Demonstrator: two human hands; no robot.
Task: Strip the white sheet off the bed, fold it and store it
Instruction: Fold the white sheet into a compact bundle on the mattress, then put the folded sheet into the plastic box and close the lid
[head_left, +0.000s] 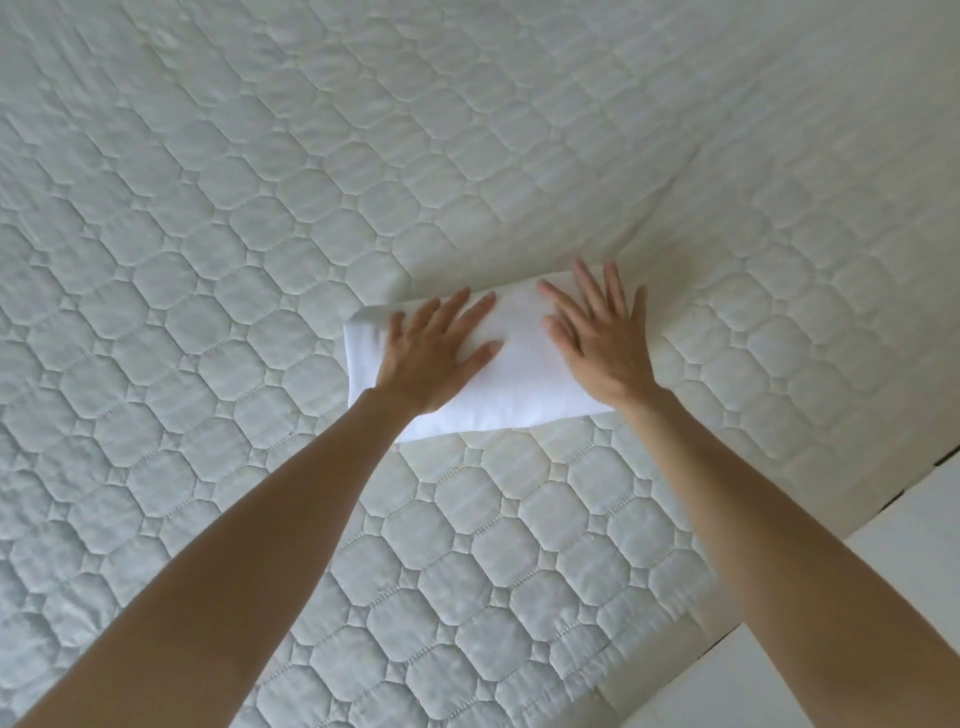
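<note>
Folded white sheet (519, 364) lies as a compact rectangle on the quilted mattress pad (208, 260), centre of frame. Left hand (441, 358) & right hand (597, 343) press flat on it, fingers spread, gripping nothing, prob. to flatten creases. Storing not yet done.

I see two bare forearms, with no sleeve on either one. The left hand (436, 353) and the right hand (597, 338) wear no gloves, rings, watch or bracelet. The fingernails are short and plain, without polish.
</note>
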